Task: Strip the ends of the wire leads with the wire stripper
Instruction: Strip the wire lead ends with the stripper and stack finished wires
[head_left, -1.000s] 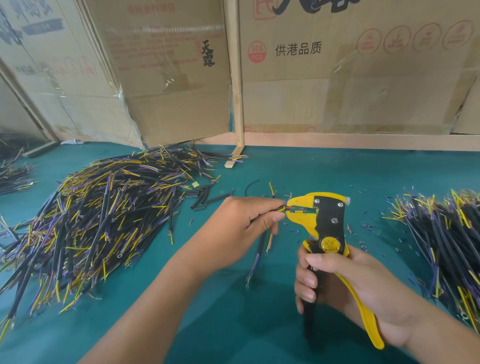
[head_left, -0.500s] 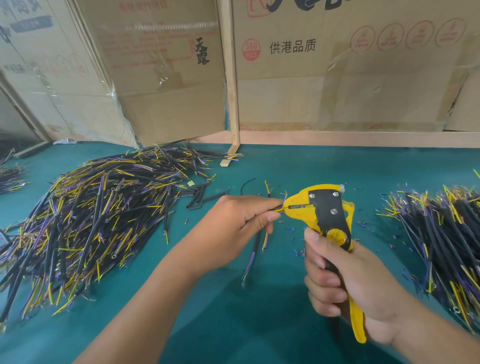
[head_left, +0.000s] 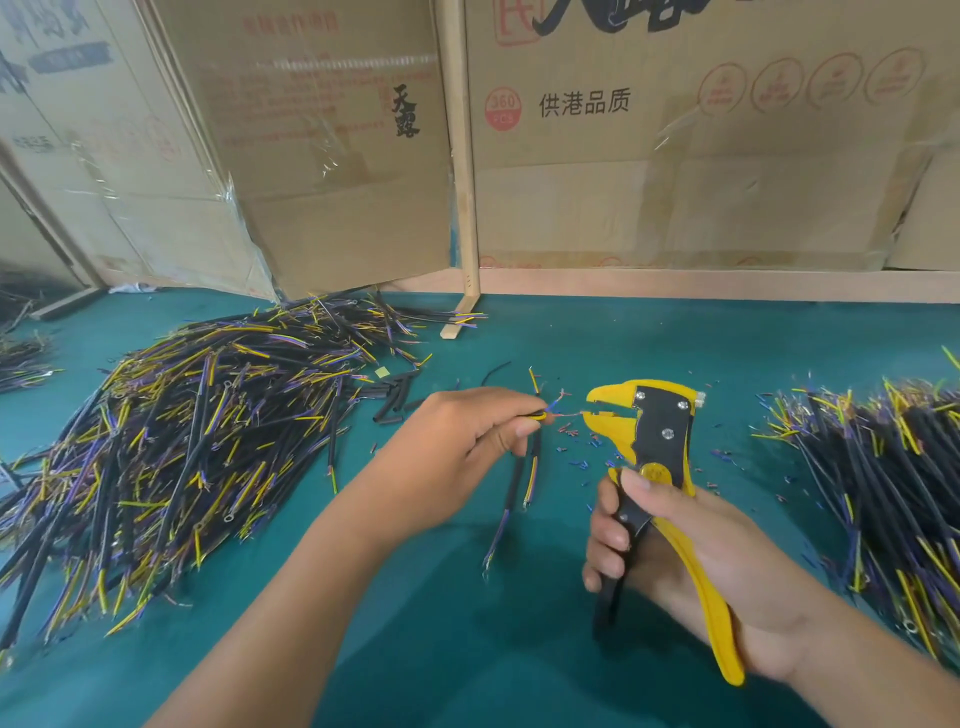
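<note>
Pinching a wire lead (head_left: 524, 457) at mid-frame, the left hand (head_left: 462, 447) curls thumb and forefinger round it, its bared end reaching the open nose of the wire stripper (head_left: 649, 447). The right hand (head_left: 675, 545), lower right, wraps its fingers round the handles.

Wire heaps (head_left: 171, 457) left and right (head_left: 878, 478), bare teal mat (head_left: 467, 649) between.
</note>
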